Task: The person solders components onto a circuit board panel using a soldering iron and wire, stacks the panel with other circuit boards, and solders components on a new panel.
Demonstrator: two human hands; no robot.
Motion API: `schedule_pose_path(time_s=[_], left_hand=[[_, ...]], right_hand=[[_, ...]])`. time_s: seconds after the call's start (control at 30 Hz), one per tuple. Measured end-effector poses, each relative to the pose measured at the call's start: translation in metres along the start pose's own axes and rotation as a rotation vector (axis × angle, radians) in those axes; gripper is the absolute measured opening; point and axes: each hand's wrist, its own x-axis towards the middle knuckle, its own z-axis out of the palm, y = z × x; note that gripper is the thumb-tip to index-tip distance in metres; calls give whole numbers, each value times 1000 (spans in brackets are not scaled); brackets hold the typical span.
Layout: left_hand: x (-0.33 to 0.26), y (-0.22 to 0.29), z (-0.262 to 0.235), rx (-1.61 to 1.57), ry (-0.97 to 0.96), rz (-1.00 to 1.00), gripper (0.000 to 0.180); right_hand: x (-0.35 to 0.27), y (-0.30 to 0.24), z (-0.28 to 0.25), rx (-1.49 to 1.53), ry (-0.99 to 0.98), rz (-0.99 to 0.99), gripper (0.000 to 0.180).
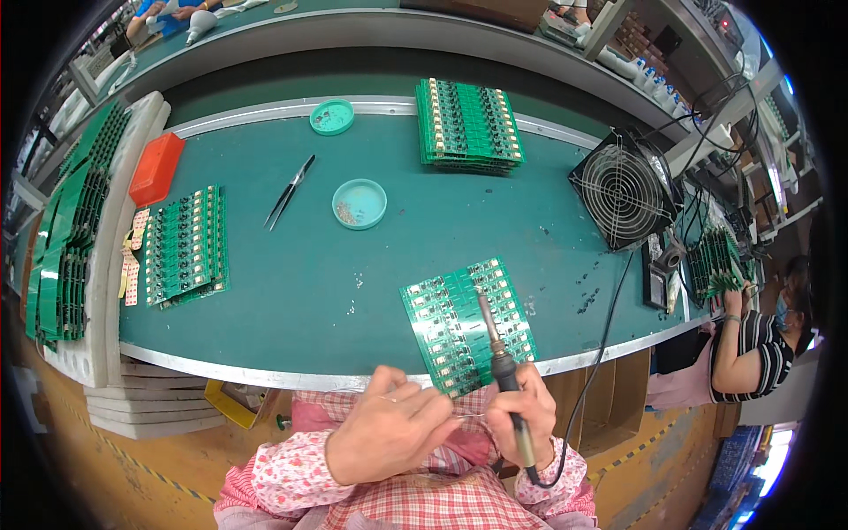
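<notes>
My right hand (523, 415) is wrapped round the handle of a soldering iron (505, 367), whose tip points away from me over a green circuit board panel (459, 322). Whether the tip touches the panel I cannot tell. The panel lies at a slant by the table's front edge, with rows of small white and black parts on it. Just left of its near corner, my left hand (389, 428) is closed with curled fingers. A thin, silvery solder wire (470, 415) runs between its fingertips and my right hand.
Tweezers (290, 193) and two turquoise dishes (359, 204) (331, 117) of small parts lie farther back. Panel stacks (468, 124) (187, 246), a red box (157, 170) and a black fan (625, 190) surround the work area. The iron's cord (594, 371) trails right. A co-worker (751, 353) sits at right.
</notes>
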Motion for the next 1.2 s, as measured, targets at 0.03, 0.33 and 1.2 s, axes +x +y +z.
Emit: schedule_pose_path(time_s=[0.03,0.33,1.2], left_hand=[[-3,-5,-2,1,3,3,22],[-19,-37,-12,-118,367,-308,13],[5,-41,19,71,430,-245,15]], right_hand=[[0,3,2,-2,1,-4,15],[6,37,3,-610,212,31,36],[17,3,-2,-231,9,-295,24]])
